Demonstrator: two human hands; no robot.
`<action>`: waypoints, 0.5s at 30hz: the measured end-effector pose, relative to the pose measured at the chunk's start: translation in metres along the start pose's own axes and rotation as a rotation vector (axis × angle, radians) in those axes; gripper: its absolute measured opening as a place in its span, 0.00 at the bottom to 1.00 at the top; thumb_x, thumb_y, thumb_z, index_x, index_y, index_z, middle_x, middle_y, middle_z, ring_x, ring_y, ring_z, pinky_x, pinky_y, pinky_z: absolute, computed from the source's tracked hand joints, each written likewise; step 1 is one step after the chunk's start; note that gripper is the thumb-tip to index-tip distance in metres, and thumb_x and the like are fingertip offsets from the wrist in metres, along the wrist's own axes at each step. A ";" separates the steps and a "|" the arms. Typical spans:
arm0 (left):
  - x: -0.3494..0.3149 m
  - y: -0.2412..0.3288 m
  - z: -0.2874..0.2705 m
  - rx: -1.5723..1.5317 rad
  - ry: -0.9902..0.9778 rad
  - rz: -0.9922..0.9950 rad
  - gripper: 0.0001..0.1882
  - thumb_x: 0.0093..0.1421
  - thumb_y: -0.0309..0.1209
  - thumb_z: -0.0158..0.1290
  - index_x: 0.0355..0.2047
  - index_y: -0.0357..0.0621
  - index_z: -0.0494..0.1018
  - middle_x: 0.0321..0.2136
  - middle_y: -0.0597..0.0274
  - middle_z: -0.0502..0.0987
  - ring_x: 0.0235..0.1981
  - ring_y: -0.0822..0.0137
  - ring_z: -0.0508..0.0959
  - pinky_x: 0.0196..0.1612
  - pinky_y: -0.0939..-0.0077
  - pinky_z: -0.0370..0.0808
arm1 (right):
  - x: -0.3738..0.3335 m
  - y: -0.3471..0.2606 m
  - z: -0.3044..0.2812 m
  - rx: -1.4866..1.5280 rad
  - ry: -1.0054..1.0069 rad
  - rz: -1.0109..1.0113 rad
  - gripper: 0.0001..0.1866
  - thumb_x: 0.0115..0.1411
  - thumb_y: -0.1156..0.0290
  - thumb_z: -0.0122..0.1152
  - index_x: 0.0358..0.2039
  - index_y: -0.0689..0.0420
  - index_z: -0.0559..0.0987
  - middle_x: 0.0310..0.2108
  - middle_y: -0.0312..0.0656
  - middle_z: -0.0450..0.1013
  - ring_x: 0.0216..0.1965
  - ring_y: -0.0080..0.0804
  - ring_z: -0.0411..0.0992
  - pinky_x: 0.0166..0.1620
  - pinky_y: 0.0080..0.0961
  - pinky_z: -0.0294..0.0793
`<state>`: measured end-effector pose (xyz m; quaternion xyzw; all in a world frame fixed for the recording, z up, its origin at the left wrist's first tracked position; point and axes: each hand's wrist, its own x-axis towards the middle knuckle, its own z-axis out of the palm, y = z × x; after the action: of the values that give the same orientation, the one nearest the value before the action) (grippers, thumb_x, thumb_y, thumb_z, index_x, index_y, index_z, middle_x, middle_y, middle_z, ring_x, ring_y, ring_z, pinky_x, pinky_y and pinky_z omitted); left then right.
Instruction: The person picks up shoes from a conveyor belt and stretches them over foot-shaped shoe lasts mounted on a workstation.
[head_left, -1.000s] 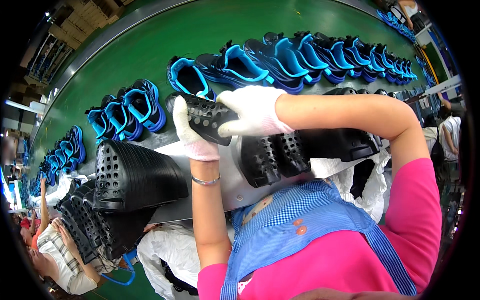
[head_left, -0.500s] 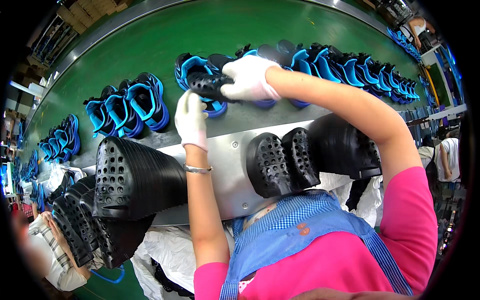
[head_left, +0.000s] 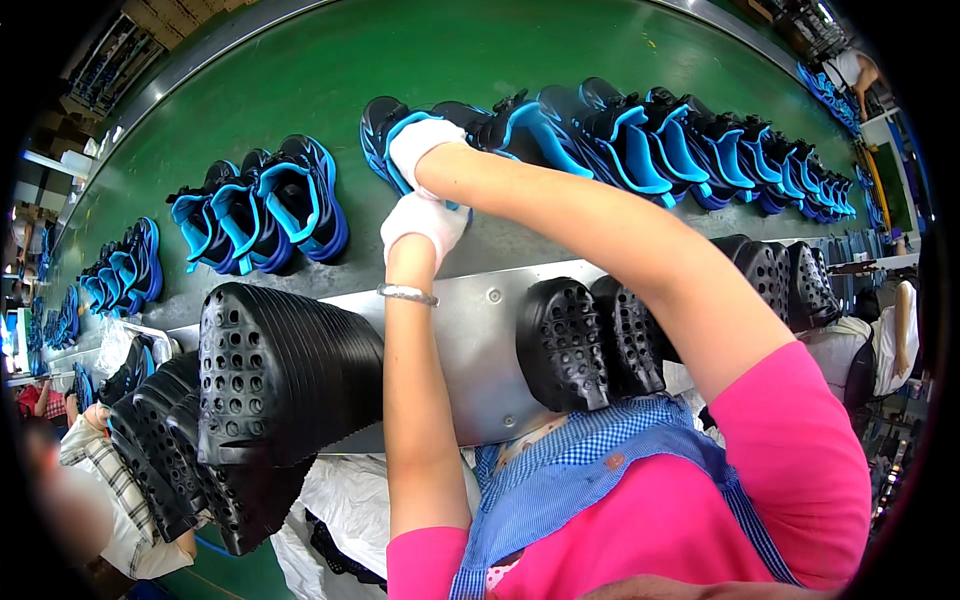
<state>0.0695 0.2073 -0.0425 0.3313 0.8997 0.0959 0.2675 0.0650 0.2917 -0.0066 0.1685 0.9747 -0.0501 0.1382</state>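
Observation:
A black sneaker with a bright blue lining stands on the green surface in front of me. My right hand, in a white glove, reaches down into its opening, and the fingers are hidden there. Close below, my white-gloved left hand is closed around the heel end of the same sneaker. No black perforated insert shows in either hand; whether one lies inside the sneaker is hidden by my right hand.
A metal ledge runs before me. It bears a long nested stack of black perforated inserts at left and further inserts at right. Sneakers stand left; a long row stretches right. Other people are at both sides.
My right hand has moved left and down into the sneaker, and the black perforated insert it held has gone out of sight. My left hand has shifted right, onto the heel.

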 end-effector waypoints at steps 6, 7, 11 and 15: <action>0.013 0.004 0.002 0.106 -0.008 0.080 0.24 0.59 0.49 0.44 0.44 0.45 0.77 0.44 0.52 0.78 0.46 0.55 0.77 0.48 0.66 0.74 | 0.026 0.015 0.011 0.189 -0.121 0.058 0.13 0.53 0.70 0.59 0.40 0.57 0.81 0.41 0.50 0.77 0.42 0.48 0.76 0.43 0.35 0.76; 0.014 0.004 0.003 0.106 -0.004 0.082 0.24 0.59 0.49 0.44 0.44 0.46 0.77 0.43 0.52 0.78 0.46 0.55 0.77 0.48 0.66 0.74 | 0.029 0.014 0.017 0.154 -0.113 0.035 0.14 0.55 0.69 0.58 0.41 0.58 0.80 0.41 0.49 0.77 0.42 0.48 0.75 0.43 0.36 0.75; 0.025 0.005 0.009 0.079 -0.054 0.053 0.22 0.59 0.46 0.43 0.44 0.48 0.77 0.43 0.52 0.78 0.45 0.55 0.78 0.47 0.66 0.74 | 0.038 0.014 0.029 0.194 0.036 0.029 0.16 0.50 0.70 0.64 0.41 0.52 0.81 0.49 0.44 0.74 0.48 0.41 0.74 0.48 0.33 0.75; 0.025 -0.002 0.010 0.106 -0.043 0.053 0.21 0.59 0.44 0.44 0.44 0.47 0.77 0.43 0.52 0.78 0.45 0.54 0.77 0.47 0.67 0.74 | 0.053 0.008 0.033 0.203 -0.020 0.005 0.16 0.49 0.71 0.65 0.41 0.54 0.81 0.48 0.45 0.75 0.47 0.41 0.75 0.48 0.34 0.75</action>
<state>0.0577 0.2220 -0.0625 0.3707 0.8884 0.0479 0.2664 0.0279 0.3113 -0.0534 0.1836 0.9628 -0.1499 0.1301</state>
